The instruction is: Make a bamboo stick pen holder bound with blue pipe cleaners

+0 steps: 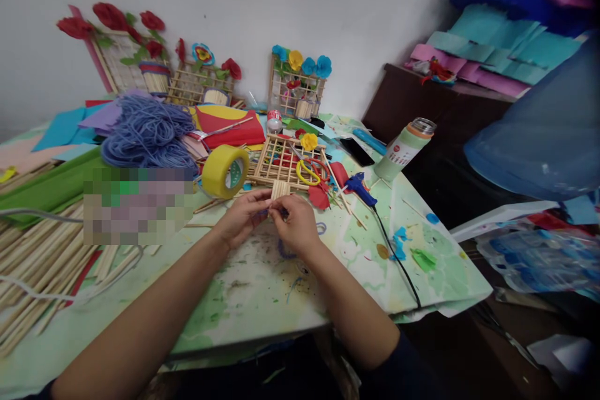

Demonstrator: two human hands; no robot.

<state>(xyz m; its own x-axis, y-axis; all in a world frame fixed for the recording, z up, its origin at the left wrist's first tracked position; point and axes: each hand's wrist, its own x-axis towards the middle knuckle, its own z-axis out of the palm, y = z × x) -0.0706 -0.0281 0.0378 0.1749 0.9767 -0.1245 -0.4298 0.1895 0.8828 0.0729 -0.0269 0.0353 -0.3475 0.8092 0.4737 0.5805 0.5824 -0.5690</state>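
Near the middle of the table, my left hand (242,217) is closed on the lower left of a small bundle of short wooden sticks (281,189). My right hand (297,222) is closed at the bundle's lower right, its fingertips pinched close to the left thumb. Blue-purple yarn (287,251) shows at the fingers and trails onto the table below. How the yarn lies around the sticks is hidden by my fingers. Just beyond is a stick lattice (276,165) with a yellow paper flower (309,141) and yellow-and-red-handled scissors (308,173) on it.
Yellow tape (220,172), a heap of blue yarn (145,131) and loose sticks (42,269) lie left. A blue glue gun (360,189) with a black cord, a phone (357,152) and a green bottle (400,150) are right. Flowered lattices (300,81) lean on the wall.
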